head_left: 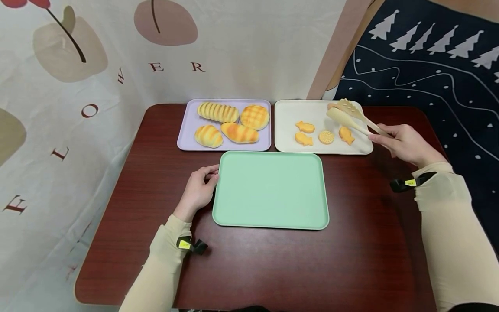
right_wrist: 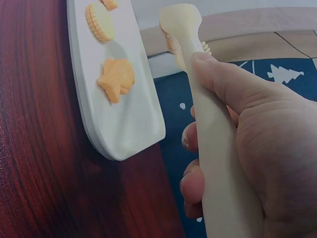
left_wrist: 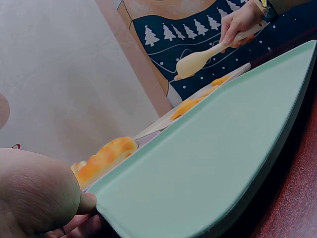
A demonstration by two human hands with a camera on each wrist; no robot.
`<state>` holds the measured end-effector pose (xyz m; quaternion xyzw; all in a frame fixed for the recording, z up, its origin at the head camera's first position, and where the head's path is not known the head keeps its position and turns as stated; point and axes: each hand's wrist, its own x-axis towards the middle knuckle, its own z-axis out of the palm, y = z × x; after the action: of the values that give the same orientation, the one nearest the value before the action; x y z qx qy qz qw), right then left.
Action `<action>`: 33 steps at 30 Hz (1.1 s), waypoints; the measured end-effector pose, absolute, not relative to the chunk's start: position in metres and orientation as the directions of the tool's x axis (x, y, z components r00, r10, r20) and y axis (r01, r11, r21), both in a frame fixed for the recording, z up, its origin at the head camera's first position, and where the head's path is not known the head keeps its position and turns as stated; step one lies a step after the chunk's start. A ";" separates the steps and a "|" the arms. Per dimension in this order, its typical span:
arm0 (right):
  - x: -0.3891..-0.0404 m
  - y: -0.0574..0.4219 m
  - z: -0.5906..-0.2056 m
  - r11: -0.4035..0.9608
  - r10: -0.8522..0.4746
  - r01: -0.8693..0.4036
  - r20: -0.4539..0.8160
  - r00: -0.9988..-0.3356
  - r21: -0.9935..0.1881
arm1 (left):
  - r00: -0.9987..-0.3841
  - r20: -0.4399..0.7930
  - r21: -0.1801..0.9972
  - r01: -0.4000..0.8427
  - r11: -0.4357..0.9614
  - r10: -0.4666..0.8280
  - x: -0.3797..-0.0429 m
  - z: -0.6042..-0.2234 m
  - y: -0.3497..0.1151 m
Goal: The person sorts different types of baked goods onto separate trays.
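My right hand grips cream-coloured tongs above the right part of a white tray. Between the tong heads shows a small brownish piece, mostly hidden by them. Below on that tray lie fish-shaped biscuits and a round ridged biscuit. At the left edge of a bare mint-green tray, my left hand pinches the rim; in the left wrist view its thumb lies against the corner and other fingers sit lower.
A lilac tray with several bread rolls stands at the back left, beside the white one. Both adjoin the green tray's far edge on a dark red-brown table. Behind hang a pale printed cloth and a navy tree-patterned cloth.
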<state>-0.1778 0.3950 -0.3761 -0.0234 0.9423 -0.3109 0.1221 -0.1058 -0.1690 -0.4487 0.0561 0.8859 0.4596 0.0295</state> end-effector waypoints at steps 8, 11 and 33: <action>-0.184 0.398 -0.386 0.799 -0.130 0.025 -0.213 -0.968 -0.601 | -0.992 -0.002 0.821 0.073 0.567 0.130 -0.106 -0.449 -0.169; -0.185 0.398 -0.391 0.804 -0.136 0.017 -0.212 -0.968 -0.595 | -0.991 -0.001 0.820 0.075 0.567 0.133 -0.106 -0.450 -0.169; -0.184 0.392 -0.401 0.823 -0.137 0.038 -0.262 -0.955 -0.567 | -0.992 -0.004 0.820 0.070 0.568 0.128 -0.106 -0.448 -0.170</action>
<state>-0.1844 0.3921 -0.4014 -0.0264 0.9433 -0.2965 0.1472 -0.1058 -0.1700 -0.4482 0.0558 0.8849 0.4613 0.0316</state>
